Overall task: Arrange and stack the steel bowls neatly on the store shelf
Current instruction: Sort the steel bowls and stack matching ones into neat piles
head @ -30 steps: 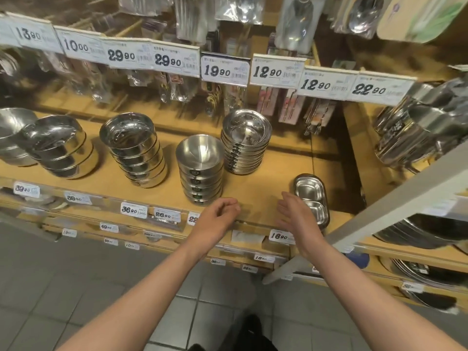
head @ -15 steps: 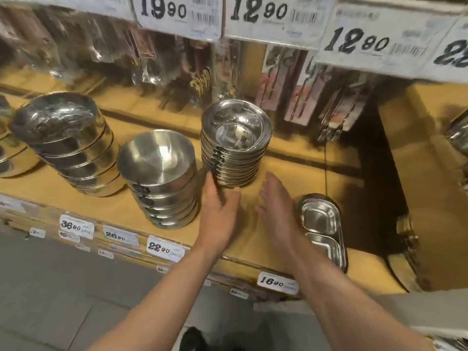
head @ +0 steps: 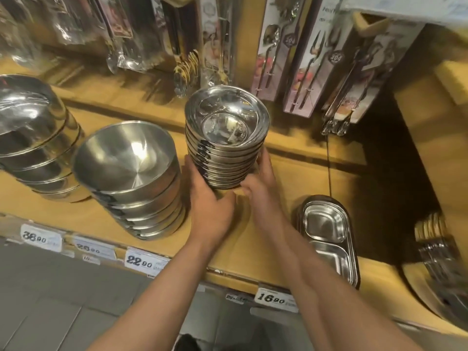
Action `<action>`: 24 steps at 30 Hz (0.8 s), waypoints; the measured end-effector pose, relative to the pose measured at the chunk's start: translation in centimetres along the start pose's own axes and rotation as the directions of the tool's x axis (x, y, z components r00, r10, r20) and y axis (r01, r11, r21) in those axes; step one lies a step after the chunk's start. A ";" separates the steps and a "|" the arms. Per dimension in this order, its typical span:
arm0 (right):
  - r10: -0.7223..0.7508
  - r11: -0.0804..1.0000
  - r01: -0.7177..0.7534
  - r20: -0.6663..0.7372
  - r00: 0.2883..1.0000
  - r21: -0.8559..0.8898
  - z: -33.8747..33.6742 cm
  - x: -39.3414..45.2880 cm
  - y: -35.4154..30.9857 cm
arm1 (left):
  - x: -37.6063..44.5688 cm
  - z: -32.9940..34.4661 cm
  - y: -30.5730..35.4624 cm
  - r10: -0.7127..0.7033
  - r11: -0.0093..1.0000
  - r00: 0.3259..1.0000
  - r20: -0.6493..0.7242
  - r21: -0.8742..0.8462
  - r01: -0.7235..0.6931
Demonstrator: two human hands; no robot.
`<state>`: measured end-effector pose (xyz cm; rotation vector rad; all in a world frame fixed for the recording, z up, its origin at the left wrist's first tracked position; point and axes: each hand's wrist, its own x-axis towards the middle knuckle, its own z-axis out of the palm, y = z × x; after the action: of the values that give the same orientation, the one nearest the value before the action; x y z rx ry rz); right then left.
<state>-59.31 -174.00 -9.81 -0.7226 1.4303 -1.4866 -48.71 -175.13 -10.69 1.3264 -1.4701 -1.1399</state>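
Observation:
A tall stack of shallow steel bowls [head: 225, 138] stands on the wooden shelf [head: 83, 214], leaning slightly toward me. My left hand [head: 210, 206] grips the stack's lower left side. My right hand [head: 263, 193] cups its lower right side and base. To the left is a stack of deeper brushed steel bowls [head: 131, 173], almost touching my left hand. Further left, a stack of shiny bowls [head: 33, 138] leans at the frame's edge.
A stack of two-compartment steel trays [head: 326, 236] lies at the shelf's front right. Packaged cutlery [head: 304, 59] hangs behind the bowls. Price tags [head: 141, 260] line the shelf edge. More steel ware [head: 440, 254] sits at the far right. Grey tiled floor lies below.
Both hands moved forward from the shelf's front edge and closed around the base of the shallow bowl stack. The camera came much closer to the shelf.

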 end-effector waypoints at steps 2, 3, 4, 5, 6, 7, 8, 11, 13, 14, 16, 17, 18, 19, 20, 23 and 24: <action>-0.014 1.000 0.015 0.032 0.999 -0.021 -0.3 -0.1 0.2 | 0.1 0.1 -0.3 -0.009 1.000 1.000 0.017 -0.006 0.009; -0.018 0.999 0.019 0.041 0.999 -0.026 -0.3 -0.1 0.2 | 0.2 0.1 -0.4 0.002 1.000 1.000 0.028 -0.014 -0.001; -0.022 0.999 0.023 0.043 0.999 -0.025 -0.3 -0.1 0.2 | 0.3 0.1 -0.4 0.009 1.000 0.999 0.035 -0.026 -0.008; -0.025 0.999 0.026 0.039 0.999 -0.021 -0.3 -0.1 0.3 | 0.4 0.1 -0.5 0.011 0.999 0.999 0.038 -0.040 -0.010; -0.026 1.000 0.026 0.032 0.999 -0.016 -0.3 -0.1 0.3 | 0.4 0.2 -0.5 0.013 0.998 0.999 0.039 -0.055 -0.010; -0.027 1.000 0.027 0.026 0.999 -0.013 -0.3 -0.1 0.3 | 0.4 0.2 -0.5 0.016 0.997 0.999 0.041 -0.074 -0.013; -0.029 0.999 0.029 0.022 0.999 -0.012 -0.3 -0.2 0.2 | 0.3 0.3 -0.5 0.020 0.995 0.999 0.043 -0.094 -0.016; -0.036 0.999 0.036 0.006 0.999 0.010 -0.3 -0.6 0.2 | 0.1 0.4 -0.5 0.017 0.993 0.998 0.054 -0.121 -0.011; -0.038 0.998 0.039 -0.016 0.999 0.053 -0.4 -1.2 0.0 | -0.4 0.3 -0.5 0.034 0.989 0.997 0.070 -0.147 -0.023; -0.041 0.997 0.042 -0.022 0.999 0.070 -0.5 -1.6 0.0 | -0.7 0.2 -0.5 0.057 0.986 0.995 0.082 -0.164 -0.043; -0.042 0.994 0.045 -0.031 0.999 0.104 -0.9 -2.4 0.1 | -1.6 0.0 -0.5 0.082 0.979 0.990 0.113 -0.193 -0.059; -0.029 0.990 0.035 -0.047 0.998 0.136 -1.1 -2.9 0.3 | -2.2 -0.1 -0.5 0.069 0.977 0.989 0.129 -0.208 -0.041; -0.012 0.985 0.024 -0.069 0.998 0.172 -1.3 -3.4 0.5 | -2.8 -0.2 -0.4 0.048 0.974 0.989 0.140 -0.224 -0.015; 0.003 0.980 0.015 -0.089 0.996 0.200 -1.5 -3.9 0.7 | -3.5 -0.3 -0.3 0.032 0.971 0.988 0.149 -0.237 0.005; 0.012 0.977 0.010 -0.101 0.995 0.213 -1.6 -4.5 0.8 | -4.2 -0.4 -0.2 0.026 0.969 0.987 0.159 -0.249 0.014; -0.011 0.978 0.033 -0.105 0.994 0.207 -2.0 -6.4 1.2 | -6.3 -0.8 0.3 0.040 0.962 0.983 0.181 -0.275 0.011; -0.016 0.978 0.037 -0.103 0.995 0.207 -2.1 -7.2 1.3 | -6.9 -0.9 0.4 0.036 0.958 0.983 0.181 -0.286 0.017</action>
<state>-57.96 -166.56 -10.11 -0.5454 1.3177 -1.6855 -47.28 -168.36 -10.09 1.0347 -1.3744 -1.4411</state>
